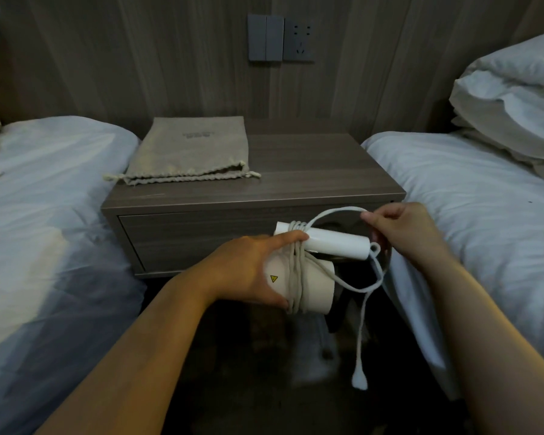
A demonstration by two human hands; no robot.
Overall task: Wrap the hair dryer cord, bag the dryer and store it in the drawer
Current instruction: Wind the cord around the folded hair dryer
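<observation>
My left hand (252, 268) grips a white folded hair dryer (314, 287) in front of the nightstand, thumb on its handle (336, 244). Several turns of white cord (296, 268) circle the dryer's body and handle. My right hand (402, 229) pinches a loop of the cord just right of the handle. The loose end hangs down with the plug (359, 378) dangling near the floor. A beige drawstring bag (195, 149) lies flat on the nightstand's top, left side. The drawer front (186, 237) is closed, behind the dryer.
The wooden nightstand (311, 171) stands between two beds with white sheets, one on the left (44, 199) and one on the right (471, 215). Pillows (515, 98) are stacked at the right. Wall switches and a socket (298, 37) sit above. The floor below is dark.
</observation>
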